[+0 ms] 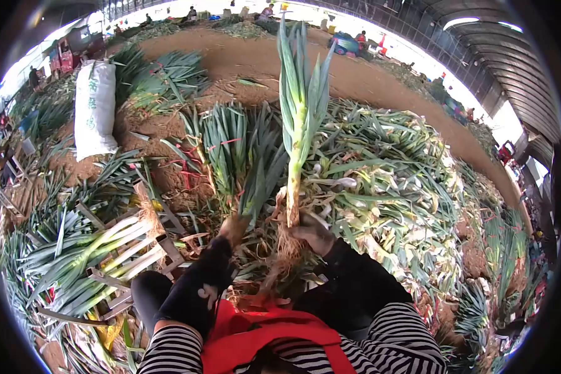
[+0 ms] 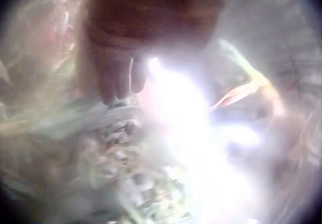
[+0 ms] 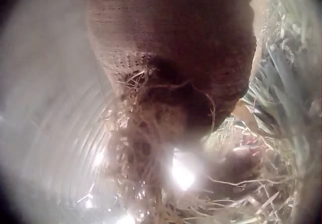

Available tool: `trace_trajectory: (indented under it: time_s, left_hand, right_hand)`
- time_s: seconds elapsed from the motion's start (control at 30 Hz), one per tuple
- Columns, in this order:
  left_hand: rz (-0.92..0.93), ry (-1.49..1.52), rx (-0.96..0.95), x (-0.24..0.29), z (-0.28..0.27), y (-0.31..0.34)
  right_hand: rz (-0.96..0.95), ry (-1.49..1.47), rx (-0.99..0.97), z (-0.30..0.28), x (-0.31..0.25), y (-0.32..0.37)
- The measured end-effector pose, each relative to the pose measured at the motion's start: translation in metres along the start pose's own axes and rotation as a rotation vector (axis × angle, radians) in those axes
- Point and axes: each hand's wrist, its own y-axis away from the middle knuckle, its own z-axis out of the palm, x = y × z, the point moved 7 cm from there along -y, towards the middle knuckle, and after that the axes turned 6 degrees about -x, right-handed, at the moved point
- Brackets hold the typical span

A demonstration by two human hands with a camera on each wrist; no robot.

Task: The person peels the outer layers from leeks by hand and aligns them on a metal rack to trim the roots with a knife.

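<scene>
Upright in front of me stands a tall leek (image 1: 298, 124), with green leaves on top and brown roots hanging below. My right hand (image 1: 315, 235) grips it low on the stem, just above the roots. The right wrist view shows that knit-gloved hand (image 3: 173, 43) with the tangled roots (image 3: 138, 143) in front. My left hand (image 1: 234, 229) is low beside the stem, at the lower end of some dark green leaves (image 1: 262, 184). In the left wrist view its fingers (image 2: 105, 80) point down past a pale leaf (image 2: 75, 121), in strong glare; I cannot tell whether they hold it.
Tied leek bundles (image 1: 224, 143) stand ahead. At right spreads a large heap of stripped leaves (image 1: 393, 187). Trimmed leeks lie on a wooden rack (image 1: 115, 299) at left. Behind stands a white sack (image 1: 96, 106), near a dirt path (image 1: 230, 56). Several people are far off.
</scene>
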Motion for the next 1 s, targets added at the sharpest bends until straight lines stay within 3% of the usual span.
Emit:
trace_trajectory:
  time_s: [0.07, 0.1, 0.17, 0.2, 0.23, 0.27, 0.3, 0.33, 0.37, 0.4, 0.5, 0.53, 0.57, 0.67, 0.73, 0.83, 0.87, 0.93, 1.0]
  left_hand:
    - [0.177, 0.521, 0.064, 0.097, -0.017, 0.025]
    - [0.264, 0.523, 0.080, 0.135, -0.028, 0.038]
    - [0.308, 0.651, 0.068, 0.177, -0.041, 0.048]
    - [0.275, 0.729, -0.007, 0.175, -0.045, 0.036]
    - [0.359, 0.833, -0.124, 0.186, -0.046, 0.036]
    - [0.444, 0.936, -0.244, 0.196, -0.046, 0.038]
    - [0.427, 1.019, -0.184, 0.186, -0.055, 0.032]
    - [0.286, 0.835, -0.060, 0.170, -0.065, 0.033]
    - [0.339, 0.870, -0.055, 0.162, -0.070, 0.031]
    - [0.391, 0.902, -0.051, 0.154, -0.073, 0.029]
    - [0.374, 0.678, -0.027, 0.140, -0.076, 0.051]
    - [0.343, 0.622, -0.044, 0.133, -0.076, 0.052]
    - [0.444, 0.774, -0.044, 0.146, -0.070, 0.062]
    - [0.567, 1.035, 0.018, 0.155, -0.068, 0.069]
    - [0.570, 1.027, 0.069, 0.154, -0.075, 0.077]
    - [0.582, 1.035, 0.114, 0.154, -0.082, 0.082]
    - [0.548, 1.086, 0.109, 0.148, -0.085, 0.079]
    - [0.478, 1.066, 0.112, 0.137, -0.093, 0.079]
    - [0.589, 1.205, 0.072, 0.143, -0.098, 0.081]
  right_hand:
    - [0.168, -0.029, -0.125, 0.024, 0.008, 0.003]
    - [0.130, 0.177, -0.139, 0.030, 0.011, -0.004]
    - [0.093, 0.079, -0.174, 0.048, 0.038, -0.008]
    - [0.058, -0.014, -0.194, 0.054, 0.051, -0.012]
    - [0.014, 0.291, -0.298, 0.067, 0.055, -0.022]
    - [0.010, 0.289, -0.307, 0.068, 0.059, -0.023]
    - [0.056, 0.386, -0.341, 0.070, 0.066, -0.021]
    - [0.103, 0.483, -0.373, 0.076, 0.066, -0.018]
    - [0.234, 0.784, -0.380, 0.075, 0.058, -0.021]
    - [0.233, 0.782, -0.383, 0.065, 0.063, -0.034]
    - [-0.041, 1.175, -0.299, 0.049, 0.050, -0.069]
    - [-0.051, 0.678, -0.049, 0.048, 0.020, -0.076]
    - [-0.069, 0.179, 0.189, 0.039, 0.006, -0.079]
    - [-0.213, 0.394, 0.209, 0.040, -0.013, -0.100]
    - [-0.284, 0.490, 0.207, 0.050, -0.015, -0.113]
    - [-0.501, 0.763, 0.502, 0.053, -0.011, -0.118]
    - [-0.496, 0.760, 0.497, 0.054, -0.008, -0.125]
    - [-0.364, 0.433, 0.548, 0.041, 0.003, -0.139]
    - [-0.324, 0.336, 0.690, 0.032, 0.001, -0.138]
